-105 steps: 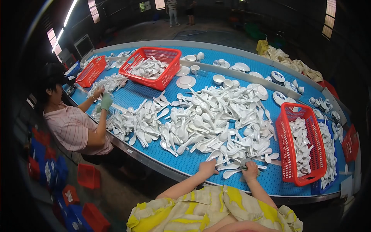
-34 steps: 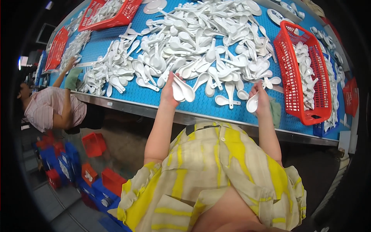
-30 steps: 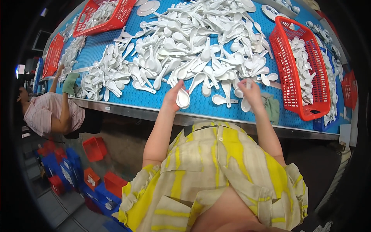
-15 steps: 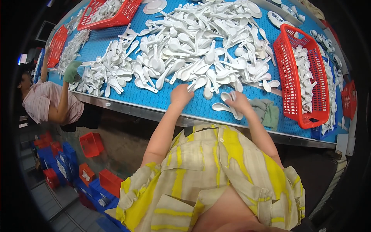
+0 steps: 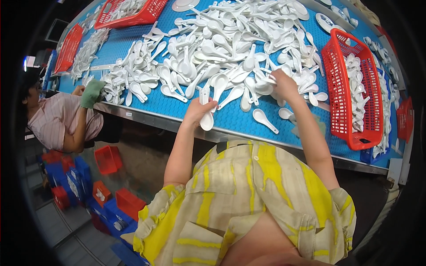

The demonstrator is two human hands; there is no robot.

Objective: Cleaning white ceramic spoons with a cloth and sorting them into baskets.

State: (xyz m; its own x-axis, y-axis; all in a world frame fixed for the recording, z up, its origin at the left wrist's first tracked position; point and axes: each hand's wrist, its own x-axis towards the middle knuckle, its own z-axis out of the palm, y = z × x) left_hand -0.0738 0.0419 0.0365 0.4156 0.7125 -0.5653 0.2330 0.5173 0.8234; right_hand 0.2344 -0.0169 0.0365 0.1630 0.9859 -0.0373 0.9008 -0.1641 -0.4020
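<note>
A glossy white ceramic soup spoon (image 5: 206, 116) is gripped in the left hand (image 5: 195, 111) near the front edge of the blue desk (image 5: 146, 99). It hangs almost upright, its oval bowl lowest and jutting below the fingers, its short flat handle rising above them. The right hand (image 5: 284, 85) rests on the near edge of the big heap of white ceramic spoons (image 5: 230, 48), fingers closed around one of them (image 5: 266, 79); how that spoon is turned cannot be made out. The heap's spoons lie criss-crossed, some bowl up, some bowl down, handles pointing every way, spread across the middle of the desk.
</note>
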